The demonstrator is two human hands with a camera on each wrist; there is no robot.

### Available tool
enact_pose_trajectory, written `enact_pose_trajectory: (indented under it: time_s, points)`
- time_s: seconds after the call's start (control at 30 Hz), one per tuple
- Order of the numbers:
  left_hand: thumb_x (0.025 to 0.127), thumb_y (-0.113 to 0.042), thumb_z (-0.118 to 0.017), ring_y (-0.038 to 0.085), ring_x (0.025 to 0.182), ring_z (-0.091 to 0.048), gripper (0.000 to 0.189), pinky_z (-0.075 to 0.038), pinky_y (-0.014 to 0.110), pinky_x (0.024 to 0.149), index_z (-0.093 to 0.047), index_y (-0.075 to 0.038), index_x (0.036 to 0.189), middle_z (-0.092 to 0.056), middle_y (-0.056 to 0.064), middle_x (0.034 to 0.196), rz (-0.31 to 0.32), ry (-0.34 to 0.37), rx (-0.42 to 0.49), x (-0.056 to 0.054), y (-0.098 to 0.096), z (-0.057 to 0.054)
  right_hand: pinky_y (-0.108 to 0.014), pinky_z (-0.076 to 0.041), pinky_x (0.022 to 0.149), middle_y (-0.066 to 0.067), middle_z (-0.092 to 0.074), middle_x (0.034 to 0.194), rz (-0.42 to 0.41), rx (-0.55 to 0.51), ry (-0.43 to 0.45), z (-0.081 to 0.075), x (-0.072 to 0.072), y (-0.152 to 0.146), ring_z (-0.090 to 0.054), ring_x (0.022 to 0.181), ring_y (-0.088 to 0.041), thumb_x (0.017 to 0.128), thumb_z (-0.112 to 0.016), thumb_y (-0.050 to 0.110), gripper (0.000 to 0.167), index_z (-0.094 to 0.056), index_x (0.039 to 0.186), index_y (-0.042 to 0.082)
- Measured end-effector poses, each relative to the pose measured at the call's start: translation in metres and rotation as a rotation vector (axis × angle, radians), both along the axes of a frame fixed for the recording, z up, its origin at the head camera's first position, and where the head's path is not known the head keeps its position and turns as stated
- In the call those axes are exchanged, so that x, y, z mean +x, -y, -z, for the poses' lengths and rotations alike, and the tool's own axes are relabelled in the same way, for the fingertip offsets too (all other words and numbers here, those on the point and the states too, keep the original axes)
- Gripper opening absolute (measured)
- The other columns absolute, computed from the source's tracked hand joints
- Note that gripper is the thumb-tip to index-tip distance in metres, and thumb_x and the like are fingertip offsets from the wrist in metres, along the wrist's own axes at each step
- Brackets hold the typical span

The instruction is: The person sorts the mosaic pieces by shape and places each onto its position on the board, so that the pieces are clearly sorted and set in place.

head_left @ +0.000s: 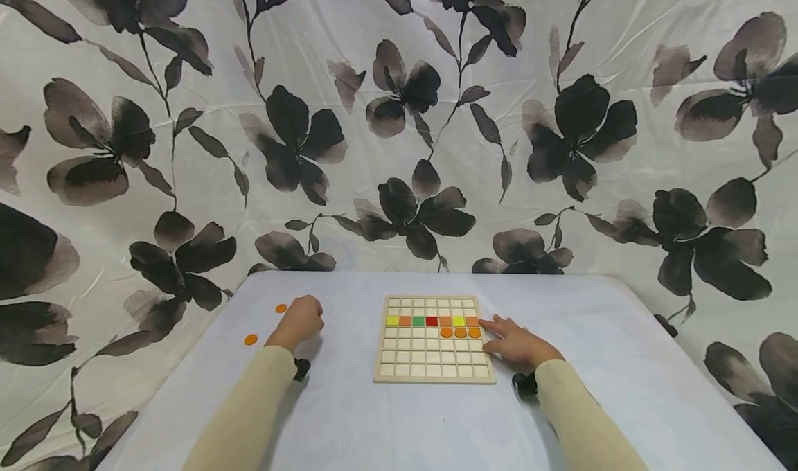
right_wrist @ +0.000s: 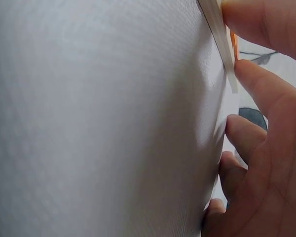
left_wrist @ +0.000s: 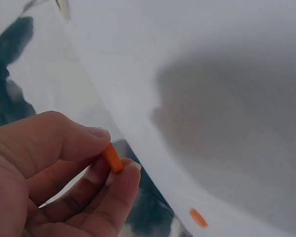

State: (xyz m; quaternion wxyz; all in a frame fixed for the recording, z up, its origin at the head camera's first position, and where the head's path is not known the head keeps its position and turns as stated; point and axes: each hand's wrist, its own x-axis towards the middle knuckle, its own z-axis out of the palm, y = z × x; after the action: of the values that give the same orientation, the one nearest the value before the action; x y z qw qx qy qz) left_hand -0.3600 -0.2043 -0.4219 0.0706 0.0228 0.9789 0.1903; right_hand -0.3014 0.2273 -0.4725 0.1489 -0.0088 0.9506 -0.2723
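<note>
My left hand (head_left: 298, 324) is raised over the left of the table, thumb and fingertip pinching an orange disc (left_wrist: 113, 158) edge-on. A pale wooden grid board (head_left: 405, 378) lies at the middle. One row holds square tiles: yellow, orange, green, a red tile (head_left: 432, 321), orange, yellow, orange. Below its right end sit three round orange discs (head_left: 460, 332). My right hand (head_left: 520, 341) touches the board's right edge with extended fingers. In the right wrist view, thumb and index fingertip meet the board's side (right_wrist: 222, 44), and the other fingertips rest on the table.
Two loose orange discs lie at the table's left: a nearer disc (head_left: 251, 339) and a farther disc (head_left: 281, 308). A white cloth covers the table (head_left: 349, 429). Behind its far edge hangs a floral curtain (head_left: 349, 166).
</note>
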Motion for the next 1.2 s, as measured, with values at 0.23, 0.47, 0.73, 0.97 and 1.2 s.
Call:
enact_pose_trajectory:
  time_s: [0.23, 0.47, 0.73, 0.97, 1.2]
  points:
    - [0.086, -0.004, -0.066, 0.025, 0.086, -0.060, 0.025, -0.054, 0.039, 0.076, -0.068, 0.005, 0.108, -0.068, 0.015, 0.101, 0.058, -0.071, 0.009, -0.001, -0.024, -0.003, -0.073, -0.013, 0.109, -0.014, -0.021, 0.161, -0.003, 0.005, -0.002, -0.002, 0.002, 0.000, -0.010, 0.147, -0.044, 0.091, -0.059, 0.038, 0.062, -0.040, 0.148, 0.027]
    - [0.086, -0.003, -0.066, 0.023, 0.084, -0.058, 0.024, -0.054, 0.036, 0.073, -0.069, 0.004, 0.108, -0.068, 0.013, 0.097, 0.079, -0.105, 0.026, 0.002, -0.043, -0.003, -0.072, -0.013, 0.110, -0.013, -0.020, 0.161, -0.008, -0.013, -0.003, -0.002, 0.000, -0.001, -0.010, 0.148, -0.043, 0.091, -0.059, 0.038, 0.063, -0.039, 0.149, 0.026]
    - [0.085, -0.003, -0.067, 0.021, 0.082, -0.056, 0.025, -0.052, 0.034, 0.073, -0.070, 0.002, 0.109, -0.068, 0.011, 0.095, 0.074, -0.105, 0.038, 0.007, -0.058, 0.000, -0.072, -0.013, 0.109, -0.015, -0.020, 0.161, -0.012, -0.011, -0.008, -0.003, 0.002, 0.000, -0.009, 0.147, -0.045, 0.091, -0.060, 0.036, 0.062, -0.040, 0.148, 0.025]
    - [0.086, -0.003, -0.067, 0.022, 0.086, -0.057, 0.024, -0.053, 0.037, 0.079, -0.069, 0.002, 0.110, -0.068, 0.012, 0.100, 0.060, -0.105, 0.060, 0.011, -0.068, 0.001, -0.072, -0.013, 0.110, -0.013, -0.020, 0.161, -0.015, 0.017, -0.008, -0.006, -0.002, 0.000, -0.010, 0.148, -0.044, 0.091, -0.059, 0.040, 0.063, -0.039, 0.149, 0.027]
    - [0.087, -0.004, -0.066, 0.021, 0.086, -0.056, 0.024, -0.053, 0.036, 0.079, -0.069, 0.002, 0.110, -0.067, 0.012, 0.102, 0.070, -0.108, 0.092, 0.016, -0.081, 0.005, -0.073, -0.012, 0.110, -0.013, -0.020, 0.161, 0.000, 0.007, 0.013, -0.004, -0.001, 0.003, -0.009, 0.148, -0.044, 0.090, -0.059, 0.041, 0.063, -0.039, 0.149, 0.028]
